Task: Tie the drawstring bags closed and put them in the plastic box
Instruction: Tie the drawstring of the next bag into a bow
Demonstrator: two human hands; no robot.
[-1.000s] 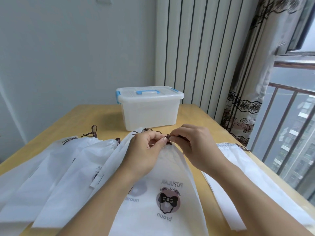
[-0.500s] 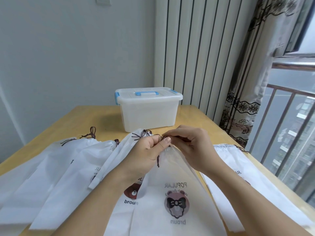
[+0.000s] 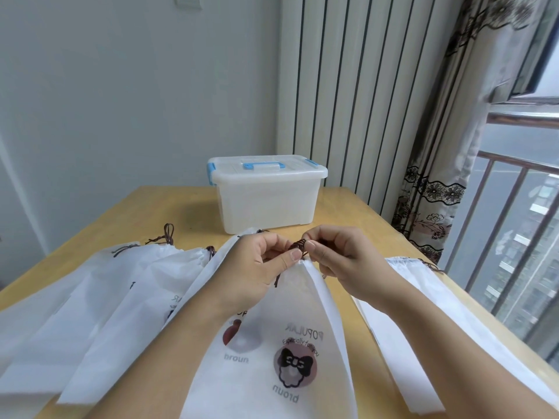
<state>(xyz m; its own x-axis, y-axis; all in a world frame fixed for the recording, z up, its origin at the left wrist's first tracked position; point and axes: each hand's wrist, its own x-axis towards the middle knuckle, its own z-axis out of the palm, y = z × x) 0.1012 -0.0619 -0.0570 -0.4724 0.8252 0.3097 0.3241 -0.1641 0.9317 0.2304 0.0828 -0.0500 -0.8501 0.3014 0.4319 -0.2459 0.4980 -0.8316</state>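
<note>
Drawstring bag [image 3: 290,343], brown cord [image 3: 299,247] pinched by both hands' fingers [image 3: 295,254]; lidded plastic box [image 3: 267,193] behind.

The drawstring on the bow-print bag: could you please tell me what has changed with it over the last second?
Both hands, left hand and right hand, keep pinching the brown drawstring at the gathered neck of the bow-print bag, bunching the cord tighter between the fingertips. The plastic box stays lidded; the other bags lie as before.
</note>
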